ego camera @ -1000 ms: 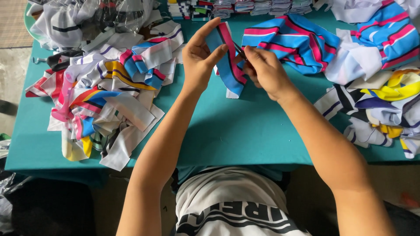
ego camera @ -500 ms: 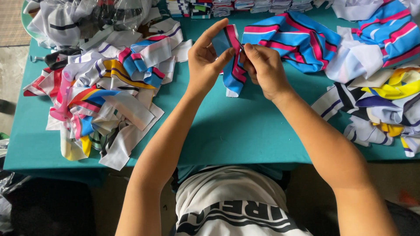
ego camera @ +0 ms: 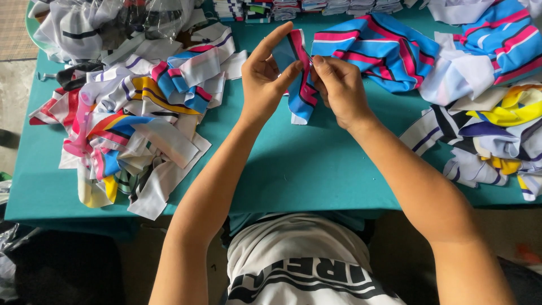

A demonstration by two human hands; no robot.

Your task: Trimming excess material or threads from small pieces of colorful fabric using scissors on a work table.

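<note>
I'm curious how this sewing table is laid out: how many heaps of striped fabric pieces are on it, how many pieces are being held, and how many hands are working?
Heaps of mixed striped fabric pieces: 2, left heap and right heap
Blue, pink and black striped fabric strip held: 1
Hands: 2, left hand and right hand
Total: 5

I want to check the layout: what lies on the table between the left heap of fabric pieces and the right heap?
In the head view, bare teal tablecloth, crossed by both forearms; above it the hands hold a striped strip.

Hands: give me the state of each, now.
Left hand: shut on the striped strip.
Right hand: shut on the same striped strip.
</note>
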